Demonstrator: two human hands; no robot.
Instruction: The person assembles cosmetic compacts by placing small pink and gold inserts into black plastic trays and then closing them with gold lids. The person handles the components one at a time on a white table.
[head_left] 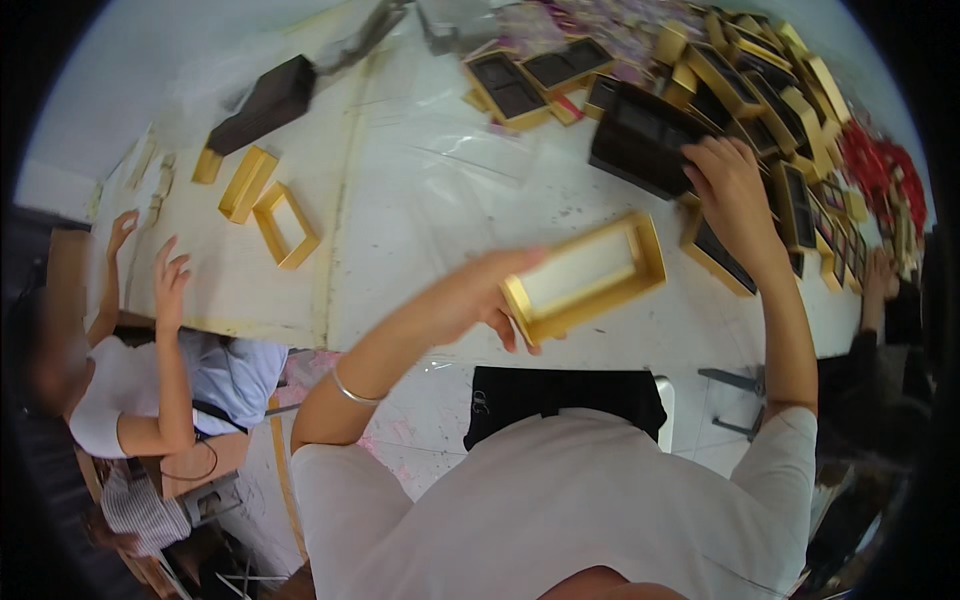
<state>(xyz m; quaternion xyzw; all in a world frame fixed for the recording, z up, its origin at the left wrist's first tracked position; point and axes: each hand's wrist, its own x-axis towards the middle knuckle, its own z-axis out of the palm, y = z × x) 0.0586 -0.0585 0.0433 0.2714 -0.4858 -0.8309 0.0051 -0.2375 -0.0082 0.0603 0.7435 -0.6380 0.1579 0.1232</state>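
My left hand point(470, 300), a bangle on its wrist, is closed round the near left end of a gold rectangular box frame point(648, 250). The frame hangs tilted above the table's front edge, and white shows through its opening. Further back on the right, my right hand point(735, 185) bends its fingers over the right end of a dark brown block point(640, 140), which looks like stacked box inserts. Its fingertips are partly hidden there. Just under that hand lies a gold box with a dark insert point(722, 255).
Gold boxes with dark inserts point(725, 80) are heaped at the back right, beside red ribbon-like material point(880, 165). Clear plastic film point(465, 155) lies mid-table. At left are empty gold frames point(285, 225), another dark block point(265, 105) and a co-worker's hands point(170, 285).
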